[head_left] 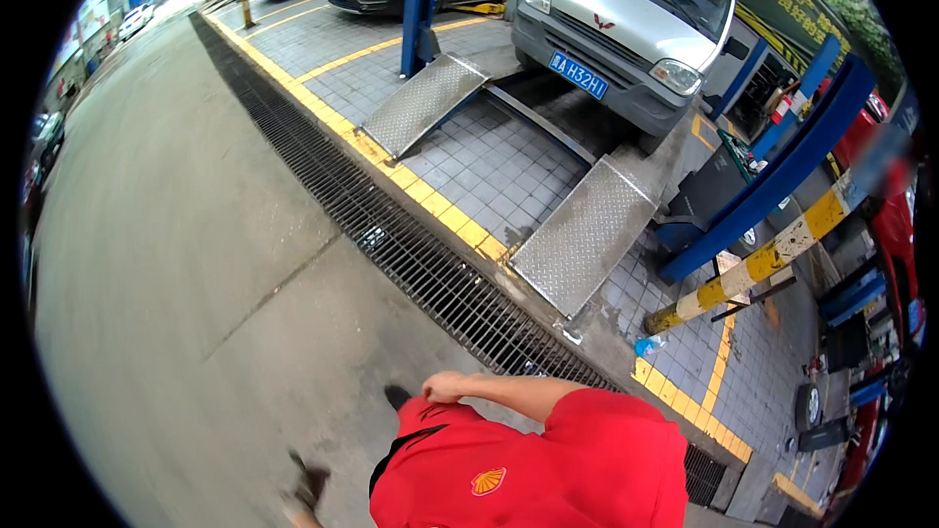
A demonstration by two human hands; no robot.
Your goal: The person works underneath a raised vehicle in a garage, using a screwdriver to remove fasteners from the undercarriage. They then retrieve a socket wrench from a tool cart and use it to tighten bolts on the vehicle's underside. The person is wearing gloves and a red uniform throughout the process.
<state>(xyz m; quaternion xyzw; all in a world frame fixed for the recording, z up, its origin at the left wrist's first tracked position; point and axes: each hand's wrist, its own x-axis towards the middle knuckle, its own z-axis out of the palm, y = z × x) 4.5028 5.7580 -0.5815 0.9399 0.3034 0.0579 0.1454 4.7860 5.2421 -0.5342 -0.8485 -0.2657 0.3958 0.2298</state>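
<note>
My right hand (445, 386) is closed, its bare forearm coming out of a red sleeve. It is close in front of my red trousers (440, 418), and its palm side is hidden. At the lower edge, further left, my left hand (307, 497) is smeared by motion. A dark shape covers or sits in it; whether that is a glove or a held thing I cannot tell. Below the hands is the grey concrete ground (225, 411). A dark shoe (396, 396) shows just beyond my right hand.
A long drain grate (391, 249) runs diagonally ahead, beside a yellow kerb line (460, 220). Beyond it, a silver van (626, 24) stands behind two metal ramps (585, 235) (425, 103). Blue lift posts (773, 176) and a yellow-and-white striped pole (753, 269) stand to the right.
</note>
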